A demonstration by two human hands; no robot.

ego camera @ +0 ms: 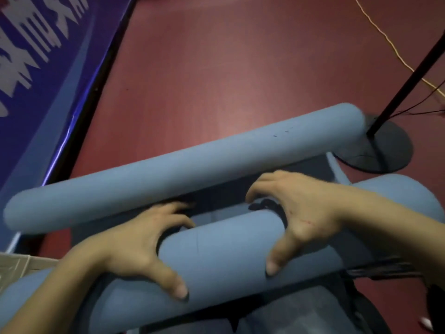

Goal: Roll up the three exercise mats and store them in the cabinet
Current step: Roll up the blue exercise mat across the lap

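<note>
On the red floor (216,68), a rolled blue mat (224,256) is gripped by the left hand (134,247) and right hand (296,213), fingers curled round it; another rolled mat (187,165) lies just beyond.

This looks like a gym or sports hall. A dark red, smooth sports floor (228,68) fills most of the view. Along the left runs a blue padded barrier (48,68) with large white lettering, the kind that edges a court. Rolled blue exercise mats (187,162) lie across the near floor. At the far right a black pole rises from a round black base (385,148), with a yellow cord (385,37) trailing past it.
</note>
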